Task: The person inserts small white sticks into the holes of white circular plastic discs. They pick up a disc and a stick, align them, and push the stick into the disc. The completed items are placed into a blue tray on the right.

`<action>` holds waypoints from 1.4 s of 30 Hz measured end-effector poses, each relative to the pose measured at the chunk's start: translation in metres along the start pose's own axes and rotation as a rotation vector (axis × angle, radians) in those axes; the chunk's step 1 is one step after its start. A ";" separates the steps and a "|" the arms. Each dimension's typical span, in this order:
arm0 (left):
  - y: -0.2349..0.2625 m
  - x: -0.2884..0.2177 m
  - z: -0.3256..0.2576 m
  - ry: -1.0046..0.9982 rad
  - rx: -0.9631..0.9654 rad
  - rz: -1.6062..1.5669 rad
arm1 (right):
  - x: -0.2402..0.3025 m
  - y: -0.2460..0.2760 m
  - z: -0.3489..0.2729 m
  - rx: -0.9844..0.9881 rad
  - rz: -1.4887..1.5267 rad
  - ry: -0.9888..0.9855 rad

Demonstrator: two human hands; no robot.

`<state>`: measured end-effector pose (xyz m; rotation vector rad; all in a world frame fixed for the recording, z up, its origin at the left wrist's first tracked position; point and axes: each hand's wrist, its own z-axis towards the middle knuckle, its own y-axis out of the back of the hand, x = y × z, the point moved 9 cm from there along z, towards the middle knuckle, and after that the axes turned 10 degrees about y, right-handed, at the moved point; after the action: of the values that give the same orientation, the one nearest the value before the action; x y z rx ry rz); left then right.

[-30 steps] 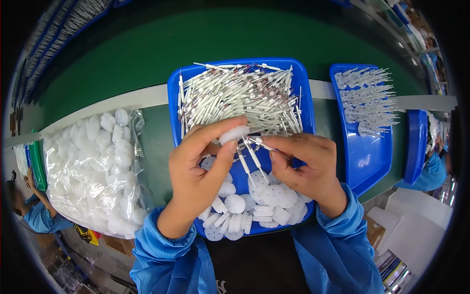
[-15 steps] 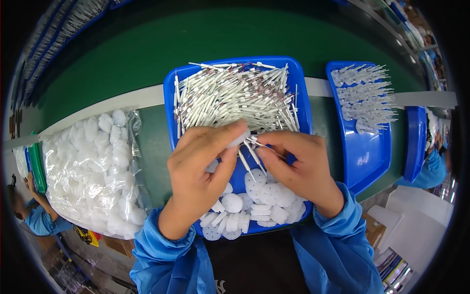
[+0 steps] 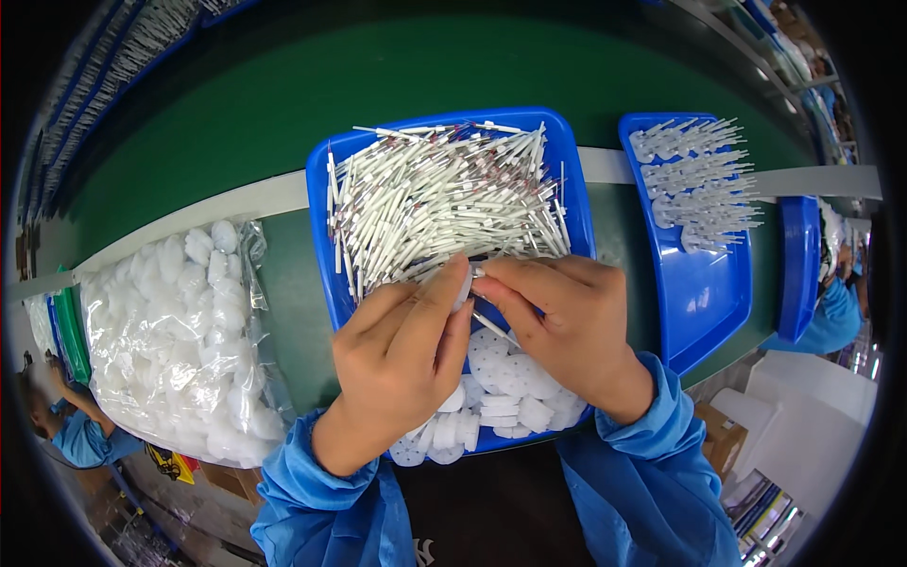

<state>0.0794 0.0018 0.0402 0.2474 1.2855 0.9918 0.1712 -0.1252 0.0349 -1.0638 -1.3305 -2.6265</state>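
Note:
My left hand point(image 3: 392, 354) pinches a white foam-like disc point(image 3: 464, 289) on edge between thumb and fingers. Against that disc, the closed fingertips of my right hand point(image 3: 572, 317) grip the end of a thin white stick, most of it hidden by the fingers. Another white stick point(image 3: 494, 329) points down toward me from beneath the disc. Both hands are over a blue tray point(image 3: 321, 213). Its far part holds a heap of white sticks point(image 3: 444, 194) with thin dark-tipped ends; nearest me lies a pile of dotted white discs point(image 3: 515, 373).
On the left lies a clear plastic bag point(image 3: 175, 331) full of white discs. To the right, a second blue tray point(image 3: 694, 307) holds rows of discs with sticks standing out point(image 3: 694, 184). Beyond it is another blue tray point(image 3: 799, 265). Sleeved co-workers are at both sides.
My hands have drawn closer together and slightly toward me. The disc has turned more on edge, and my right fingertips have closed in against it.

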 end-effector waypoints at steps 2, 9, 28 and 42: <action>0.000 0.000 -0.002 -0.008 -0.005 0.004 | -0.004 -0.003 -0.002 0.020 0.046 -0.036; -0.005 0.036 0.005 0.339 0.110 -0.533 | -0.007 -0.002 -0.001 -0.008 0.287 -0.043; 0.007 0.007 0.009 -0.059 0.046 -0.224 | -0.029 -0.015 -0.007 -0.009 0.784 -0.186; 0.008 -0.001 0.003 -0.147 -0.029 -0.133 | -0.025 -0.023 -0.009 0.032 0.968 -0.269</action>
<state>0.0786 0.0066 0.0469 0.2060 1.1385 0.8619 0.1786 -0.1243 0.0000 -1.5663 -0.5936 -1.7719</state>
